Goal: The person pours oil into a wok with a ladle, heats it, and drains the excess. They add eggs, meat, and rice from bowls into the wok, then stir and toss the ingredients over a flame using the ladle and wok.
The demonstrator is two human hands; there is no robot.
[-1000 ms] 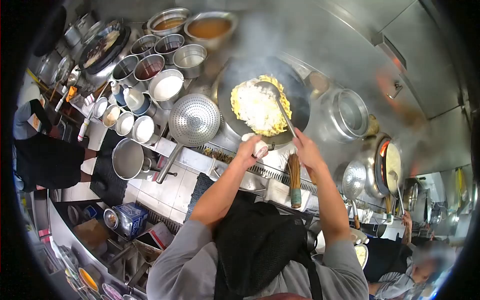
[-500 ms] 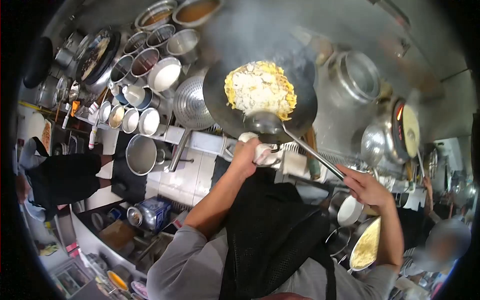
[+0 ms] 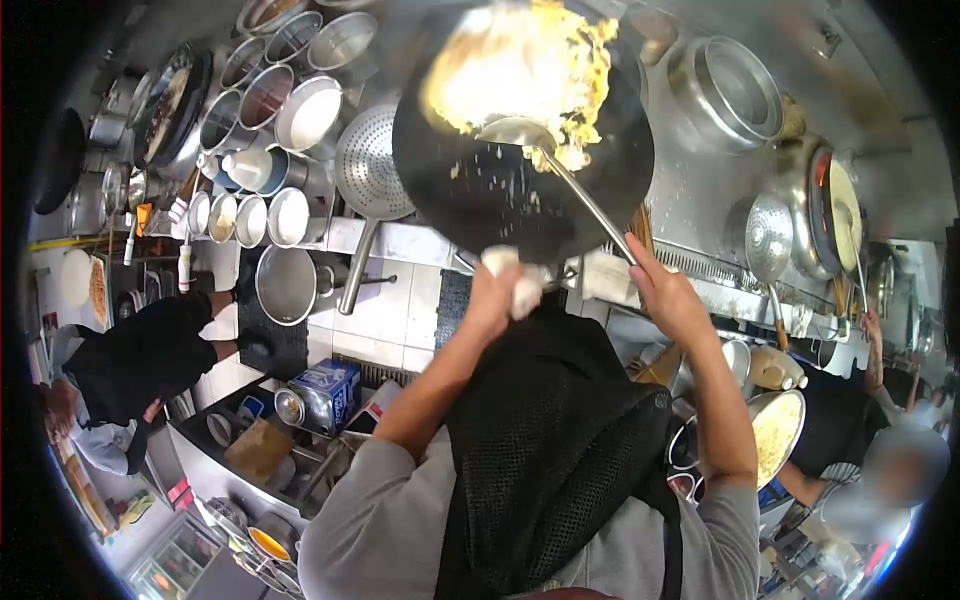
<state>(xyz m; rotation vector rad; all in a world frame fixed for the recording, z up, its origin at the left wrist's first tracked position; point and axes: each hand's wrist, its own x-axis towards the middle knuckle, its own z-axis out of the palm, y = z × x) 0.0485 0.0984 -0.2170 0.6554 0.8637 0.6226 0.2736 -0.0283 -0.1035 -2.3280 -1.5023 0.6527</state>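
My left hand (image 3: pixel 492 298) is closed round a white cloth (image 3: pixel 525 292) at the near edge of the black wok (image 3: pixel 480 205); the cloth covers the handle. In my right hand (image 3: pixel 670 297) is the long handle of a metal ladle (image 3: pixel 590 200). Its bowl lies at the near side of rice and yellow egg (image 3: pixel 560 75), which are bunched at the wok's far side. Part of the food is blurred and very bright. Loose grains are scattered on the wok's dark inner surface.
Left of the wok rests a perforated strainer (image 3: pixel 375 165). Beyond it are several metal containers (image 3: pixel 308 112) and small bowls (image 3: pixel 289 217). A large pot (image 3: pixel 725 90) and another strainer (image 3: pixel 770 240) stand right. Co-workers (image 3: pixel 135 370) are at both sides.
The rice and egg have shifted from the wok's middle to its far side, with grains scattering. My right hand and the ladle have moved up and left. The wok's inside shows more.
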